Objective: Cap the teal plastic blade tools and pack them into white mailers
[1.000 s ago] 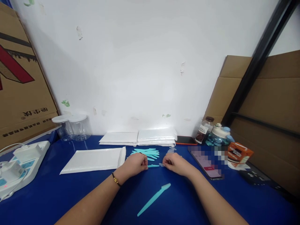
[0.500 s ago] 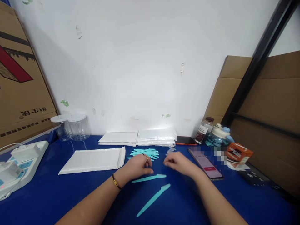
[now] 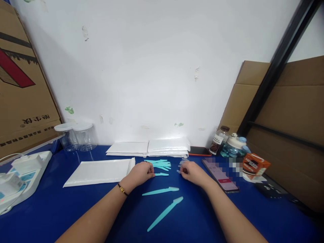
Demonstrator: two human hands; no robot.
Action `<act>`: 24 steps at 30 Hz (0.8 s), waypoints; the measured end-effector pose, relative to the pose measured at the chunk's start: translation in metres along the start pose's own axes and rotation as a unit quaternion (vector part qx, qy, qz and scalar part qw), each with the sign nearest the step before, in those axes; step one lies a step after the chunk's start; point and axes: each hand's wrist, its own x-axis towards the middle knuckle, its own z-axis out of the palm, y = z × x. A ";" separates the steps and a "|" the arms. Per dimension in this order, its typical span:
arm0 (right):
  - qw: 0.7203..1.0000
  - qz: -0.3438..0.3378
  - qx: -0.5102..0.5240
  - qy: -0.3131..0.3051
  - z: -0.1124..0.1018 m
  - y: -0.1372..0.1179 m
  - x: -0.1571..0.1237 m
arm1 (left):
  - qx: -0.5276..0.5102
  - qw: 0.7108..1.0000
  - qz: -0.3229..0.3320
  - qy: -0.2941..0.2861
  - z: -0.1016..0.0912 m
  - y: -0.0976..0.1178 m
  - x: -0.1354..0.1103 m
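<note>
My left hand (image 3: 139, 174) is closed on the handle of a teal eyebrow razor (image 3: 162, 174), its head pointing right. Facing it, my right hand (image 3: 194, 172) pinches a small clear blade cap (image 3: 178, 171) between the fingertips. Behind the left hand lies a pile of teal razors (image 3: 162, 164). A few more clear caps (image 3: 185, 159) show just behind the right hand, partly hidden by it. Nearer to me, a razor with a clear cap over its head (image 3: 160, 191) lies almost level, and another capped razor (image 3: 164, 214) lies slantwise below it.
A white padded envelope (image 3: 101, 172) lies at left, with stacks of envelopes (image 3: 128, 148) by the wall. Clear jars (image 3: 84, 138) and a power strip (image 3: 37, 175) stand further left. A phone (image 3: 220, 175), a bottle (image 3: 219, 140), a water bottle (image 3: 234, 146) and an orange box (image 3: 255, 165) are at right.
My left hand has moved back left and now grips a razor drawn from the pile. My right hand, near the caps, now shows a cap at its fingertips.
</note>
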 end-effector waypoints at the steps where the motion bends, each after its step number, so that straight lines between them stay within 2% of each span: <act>1: 0.999 -0.009 0.028 -0.012 0.000 -0.002 0.000 | -0.010 1.000 0.002 -0.002 0.001 -0.001 0.000; 7: 0.990 -0.007 0.131 -0.055 0.005 -0.011 -0.001 | -0.031 0.999 0.001 -0.012 0.008 -0.003 0.003; 15: 0.990 0.001 0.135 -0.043 0.009 -0.010 0.003 | -0.026 0.999 0.020 -0.011 0.009 0.000 0.004; 19: 0.988 -0.019 0.146 -0.052 0.013 -0.015 0.003 | -0.023 0.999 0.034 -0.020 0.014 0.005 0.004; 24: 0.975 -0.022 0.195 -0.108 0.010 -0.018 0.000 | -0.038 0.997 0.043 -0.056 0.017 0.011 0.004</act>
